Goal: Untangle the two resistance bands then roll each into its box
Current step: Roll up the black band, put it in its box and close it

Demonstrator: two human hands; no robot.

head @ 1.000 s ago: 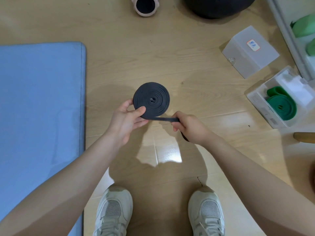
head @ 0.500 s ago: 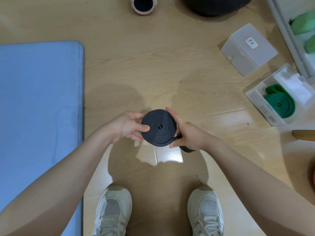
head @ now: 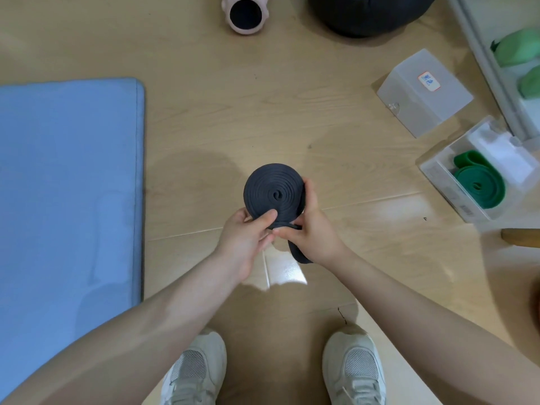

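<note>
A black resistance band (head: pixel 273 190), wound into a flat coil, is held above the wooden floor in front of me. My left hand (head: pixel 247 233) pinches the coil's near edge, thumb on its face. My right hand (head: pixel 309 229) cups the coil's right side and holds the loose tail, which hangs below the wrist. A green band (head: pixel 479 185) lies rolled in an open clear box (head: pixel 438 173) at the right. A second frosted box (head: pixel 423 93) stands shut beyond it.
A blue mat (head: pixel 67 188) covers the floor on the left. A pink roller (head: pixel 245 14) and a black bag (head: pixel 368 13) sit at the far edge. A white shelf (head: pixel 496 62) with green items lines the right. My shoes (head: pixel 195 372) are below.
The coil has turned in my hands and grown by a wrap. My right hand moved from pulling the tail at the side to cupping the coil's right edge; the loose tail is shorter.
</note>
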